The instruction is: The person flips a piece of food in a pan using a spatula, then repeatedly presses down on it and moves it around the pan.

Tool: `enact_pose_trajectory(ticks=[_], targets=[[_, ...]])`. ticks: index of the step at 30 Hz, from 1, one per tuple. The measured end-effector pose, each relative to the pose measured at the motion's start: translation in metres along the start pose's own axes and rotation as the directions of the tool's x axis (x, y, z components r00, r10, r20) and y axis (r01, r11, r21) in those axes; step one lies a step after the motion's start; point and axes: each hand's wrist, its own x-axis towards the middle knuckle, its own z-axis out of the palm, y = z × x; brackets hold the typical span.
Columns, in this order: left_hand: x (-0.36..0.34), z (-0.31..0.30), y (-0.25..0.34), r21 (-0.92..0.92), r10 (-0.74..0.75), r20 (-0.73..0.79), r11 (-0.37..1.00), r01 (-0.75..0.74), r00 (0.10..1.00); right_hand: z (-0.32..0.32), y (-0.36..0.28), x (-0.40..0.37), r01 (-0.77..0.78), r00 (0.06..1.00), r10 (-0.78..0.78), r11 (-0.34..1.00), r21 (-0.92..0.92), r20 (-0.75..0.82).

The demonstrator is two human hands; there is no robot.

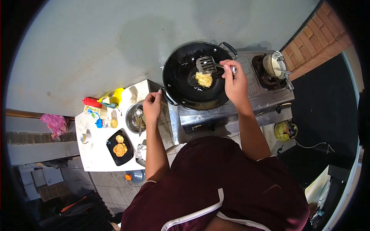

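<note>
A black wok (181, 94) sits on the left burner of the stove. In it lies one yellow, lightly browned piece of frying food (204, 79), a little right of the middle. My right hand (236, 85) is closed round the handle of a slotted spatula (206, 64), whose blade is over the food's upper edge. At the wok's left side, my left hand (152, 106) has its fingers pinched on the black loop handle (169, 97). Oil glistens on the wok's bottom.
On the right burner stands a pot (274, 64) with pale batter and a utensil. The white table (96, 159) at left holds a black plate (122, 161) of fried pieces, a metal bowl (132, 120) with a ladle, and a red bottle (92, 102). A gas cylinder (283, 131) stands below right.
</note>
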Motion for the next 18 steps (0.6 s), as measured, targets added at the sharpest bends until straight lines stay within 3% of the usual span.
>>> enact_pose_trajectory(ticks=[4,11,15,18], targets=[[0.002,-0.002,0.004,0.055,-0.047,0.041,0.997,0.045,0.998,-0.002,-0.001,0.003,0.01,1.0,-0.009,0.998,-0.069,0.016],[0.001,0.0,0.007,0.019,-0.017,0.018,1.0,0.017,1.0,0.01,0.009,-0.002,-0.001,0.992,0.003,1.0,-0.019,0.127],[0.001,-0.002,0.004,-0.01,-0.043,0.04,0.999,0.044,0.998,0.009,0.0,0.0,-0.017,0.992,0.018,1.0,-0.01,0.122],[0.002,-0.003,0.003,-0.008,-0.081,0.059,0.997,0.082,0.995,0.008,0.001,0.002,0.051,0.995,-0.057,0.996,0.068,0.078]])
